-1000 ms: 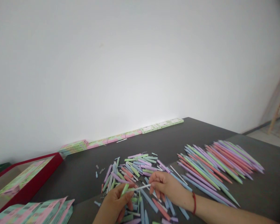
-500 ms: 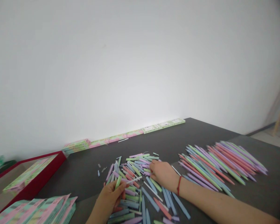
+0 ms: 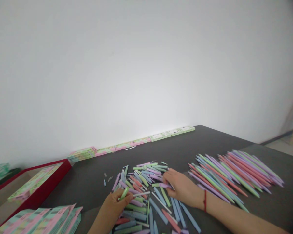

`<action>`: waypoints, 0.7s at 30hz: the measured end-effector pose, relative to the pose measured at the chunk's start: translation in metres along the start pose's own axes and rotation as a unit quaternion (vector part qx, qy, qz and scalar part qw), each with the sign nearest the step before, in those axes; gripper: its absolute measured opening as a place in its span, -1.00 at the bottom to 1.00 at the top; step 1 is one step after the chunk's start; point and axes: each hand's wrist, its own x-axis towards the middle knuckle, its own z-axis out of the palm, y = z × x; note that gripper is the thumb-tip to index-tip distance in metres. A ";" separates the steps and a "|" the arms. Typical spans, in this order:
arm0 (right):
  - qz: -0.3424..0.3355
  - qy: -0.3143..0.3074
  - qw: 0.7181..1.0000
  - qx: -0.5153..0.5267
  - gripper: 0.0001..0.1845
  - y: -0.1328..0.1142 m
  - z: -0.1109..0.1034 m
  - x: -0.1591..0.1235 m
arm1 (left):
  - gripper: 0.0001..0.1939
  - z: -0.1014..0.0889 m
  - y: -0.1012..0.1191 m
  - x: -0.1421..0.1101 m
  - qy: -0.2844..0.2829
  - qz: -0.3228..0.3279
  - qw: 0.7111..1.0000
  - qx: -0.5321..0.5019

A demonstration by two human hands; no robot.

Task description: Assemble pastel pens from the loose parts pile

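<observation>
My left hand (image 3: 113, 204) is closed on a short green pen barrel (image 3: 124, 193), which sticks up between thumb and fingers. A thin white stick (image 3: 142, 194) runs out to the right from the same fingertips. My right hand (image 3: 179, 185), with a red cord round its wrist, is closed on a short purple pen piece (image 3: 165, 185) at the right edge of the loose heap. Around both hands lie loose pen parts (image 3: 158, 211) in blue, green, purple and coral, with white sticks among them. Part of each hand's grip is hidden behind its fingers.
Rows of pointed pastel pens (image 3: 224, 175) lie on the dark table (image 3: 185, 146) at right. Flat boxes (image 3: 127, 144) line the wall. At left stand a red-rimmed box (image 3: 51, 180) and a fanned stack of printed packets (image 3: 44, 221). Small clear bits (image 3: 109, 178) lie behind the heap.
My right hand has moved a little to the right and now has the purple piece at its fingers. My left hand keeps hold of the green barrel, almost in place.
</observation>
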 end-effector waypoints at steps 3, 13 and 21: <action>-0.035 0.017 0.997 0.070 -0.84 -0.002 -0.007 -0.010 | -0.65 0.001 0.001 -0.002 -0.032 0.017 0.999 0.009; -0.076 0.017 0.986 0.145 -0.86 -0.007 -0.016 -0.011 | -0.60 -0.002 0.006 -0.005 -0.023 0.007 1.000 0.017; -0.084 0.003 0.958 0.273 -0.91 -0.002 -0.026 -0.012 | -0.57 -0.012 0.022 -0.018 -0.042 0.009 0.998 -0.054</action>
